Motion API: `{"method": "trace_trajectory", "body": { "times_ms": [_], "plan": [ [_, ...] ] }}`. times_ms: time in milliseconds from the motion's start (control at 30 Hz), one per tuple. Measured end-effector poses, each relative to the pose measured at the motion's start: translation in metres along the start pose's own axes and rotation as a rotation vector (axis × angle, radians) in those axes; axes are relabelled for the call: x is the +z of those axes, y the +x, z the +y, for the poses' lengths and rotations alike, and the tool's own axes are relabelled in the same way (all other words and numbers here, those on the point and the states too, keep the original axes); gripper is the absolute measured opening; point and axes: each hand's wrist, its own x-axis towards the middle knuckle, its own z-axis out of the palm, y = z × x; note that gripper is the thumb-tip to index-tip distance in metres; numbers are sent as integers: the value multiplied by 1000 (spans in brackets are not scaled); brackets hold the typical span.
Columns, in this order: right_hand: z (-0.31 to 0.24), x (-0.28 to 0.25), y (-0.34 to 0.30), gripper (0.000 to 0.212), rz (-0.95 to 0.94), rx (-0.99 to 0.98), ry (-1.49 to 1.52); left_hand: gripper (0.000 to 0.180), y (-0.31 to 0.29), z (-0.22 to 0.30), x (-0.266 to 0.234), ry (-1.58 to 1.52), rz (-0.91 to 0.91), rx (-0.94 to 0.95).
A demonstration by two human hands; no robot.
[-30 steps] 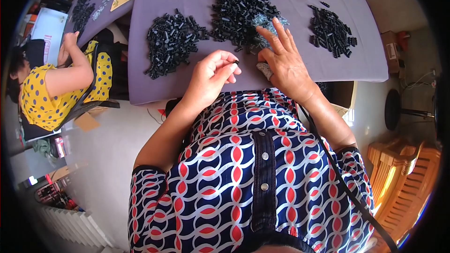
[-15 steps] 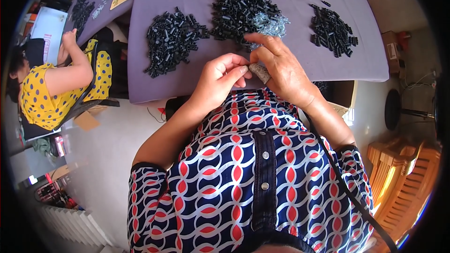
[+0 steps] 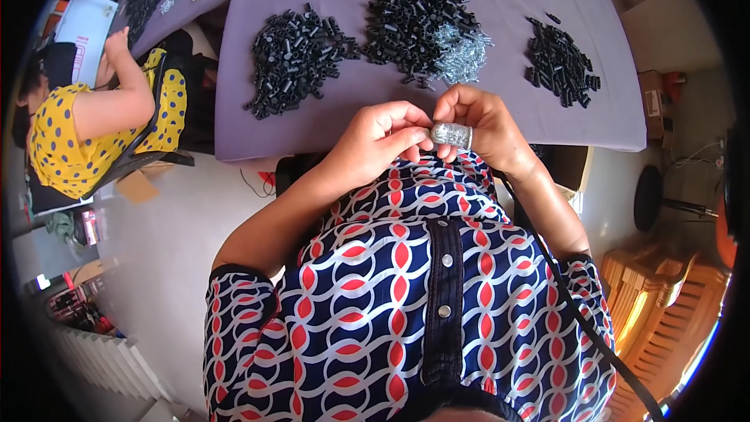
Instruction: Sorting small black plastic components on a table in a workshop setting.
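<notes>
Close to the table's front edge, my two hands meet at the fingertips. My left hand [image 3: 383, 134] is closed in a pinch, thumb against the fingers; whatever lies between them is too small and hidden to name. My right hand [image 3: 492, 126] has its fingers curled together, touching the left fingertips, and what they grip cannot be made out. A silvery, rough-looking thumb cover [image 3: 451, 135] sits over the right thumb. Beyond the hands lie small clear pieces [image 3: 461, 55], against a large heap of short black tubular pieces [image 3: 414, 23].
Two more heaps of black pieces lie on the purple-grey cloth, a left heap [image 3: 293, 62] and a right heap [image 3: 561, 62]. A box [image 3: 576, 168] stands under the table's right front edge. At left sits a person in a yellow dotted garment [image 3: 66, 148]. A wooden chair [image 3: 664, 320] is at lower right.
My right hand has drawn back from the clear pieces to the left fingertips, its raised fingers now curled in. The thumb cover has turned more level. The whole view has shifted slightly.
</notes>
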Motion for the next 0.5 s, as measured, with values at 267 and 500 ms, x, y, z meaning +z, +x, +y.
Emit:
{"method": "trace_trajectory", "body": {
  "times_ms": [267, 500],
  "plan": [
    [12, 2, 6, 19, -3, -41, -20, 15, 0, 1, -4, -205, -119, -93],
    [-12, 3, 23, 20, 236, -418, -886, 13, -8, 0, -28, -325, -65, -77]
  ]
}}
